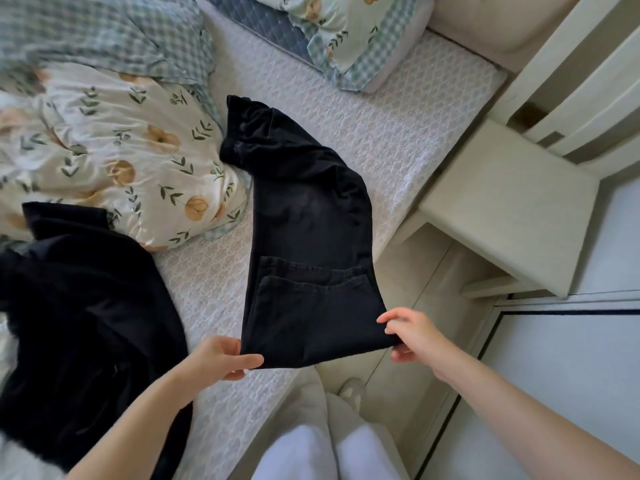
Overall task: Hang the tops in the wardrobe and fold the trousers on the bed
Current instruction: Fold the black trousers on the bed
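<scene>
Two hands hold up one pair of black trousers [304, 237] over a bed [381, 133]. The bed has a white bumpy cover. A flowery quilt [114, 150] is bunched up at 10 o'clock, with a green checked side showing at 11 o'clock. A flowery pillow [353, 36] with a checked edge lies at 12 o'clock. A heap of dark clothes [86, 323] sits on the bed at 8 o'clock, partly on the quilt. A cream bedside table [502, 209] stands at 3 o'clock, right next to the bed. A pale tiled floor [426, 282] shows between them. The person's legs [311, 455], in white, are at 6 o'clock, by the edge of the bed.

The trousers are in the middle. Their far end lies on the bed at 11 o'clock and touches the quilt. Their near end is lifted and pulled flat, and a pocket seam shows on it.

The left hand [221, 356] is at 7 o'clock. It pinches the near left corner of the trousers, with the thumb on top and the fingers curled under. The right hand [412, 336] is at 4 o'clock. It pinches the near right corner between its thumb and curled fingers. Both arms are bare and reach out from the bottom.
</scene>
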Tool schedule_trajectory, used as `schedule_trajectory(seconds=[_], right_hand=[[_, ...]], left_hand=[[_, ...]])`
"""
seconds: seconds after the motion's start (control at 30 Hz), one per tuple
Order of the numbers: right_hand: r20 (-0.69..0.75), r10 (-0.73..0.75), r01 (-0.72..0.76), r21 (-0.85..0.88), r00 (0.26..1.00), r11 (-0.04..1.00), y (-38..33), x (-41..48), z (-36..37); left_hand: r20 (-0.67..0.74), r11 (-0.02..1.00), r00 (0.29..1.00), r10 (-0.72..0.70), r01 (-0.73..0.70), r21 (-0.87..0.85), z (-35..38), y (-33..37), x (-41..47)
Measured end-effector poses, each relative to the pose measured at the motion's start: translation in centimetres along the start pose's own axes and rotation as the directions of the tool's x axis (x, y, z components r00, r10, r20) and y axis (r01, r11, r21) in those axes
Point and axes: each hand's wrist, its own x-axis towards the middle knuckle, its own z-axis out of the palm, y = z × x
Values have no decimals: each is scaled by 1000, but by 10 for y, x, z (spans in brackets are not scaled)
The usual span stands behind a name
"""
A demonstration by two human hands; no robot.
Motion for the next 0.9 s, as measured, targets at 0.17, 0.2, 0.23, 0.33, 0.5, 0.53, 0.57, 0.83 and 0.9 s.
schedule_trajectory(seconds=[0.17, 0.2, 0.23, 0.33, 0.5, 0.53, 0.57, 0.83, 0.9], right_hand=[[40, 47, -45, -42, 998, 998, -81, 13, -21], [41, 43, -42, -44, 998, 998, -98, 21, -23], [46, 33, -31, -42, 998, 999, -115, 31, -23], [45, -1, 0, 23, 999, 1000, -161, 65, -22], [-68, -20, 33, 189, 997, 981, -219, 138, -20], [-84, -23, 39, 200, 996, 979, -225, 153, -19], [-94, -24, 42, 196, 995, 980, -229, 165, -17], [-200, -33, 34, 0, 979, 999, -239, 251, 13], [-232, -117, 90, -122, 966, 988, -245, 258, 14]], left_hand=[[246, 999, 969, 3, 8, -45, -49, 41, 4], [243, 998, 970, 27, -13, -59, -61, 52, 12], [210, 997, 976, 51, -36, -73, -73, 64, 22], [-6, 988, 994, 109, -109, -109, -104, 107, 62], [-173, 950, 967, 188, -224, -219, -135, 165, 145], [-171, 941, 966, 195, -233, -245, -136, 172, 163], [-170, 934, 965, 197, -238, -266, -134, 175, 177], [-289, 978, 953, 89, -138, -154, -119, 155, 274], [-326, 979, 942, 79, -136, -155, -122, 156, 281]])
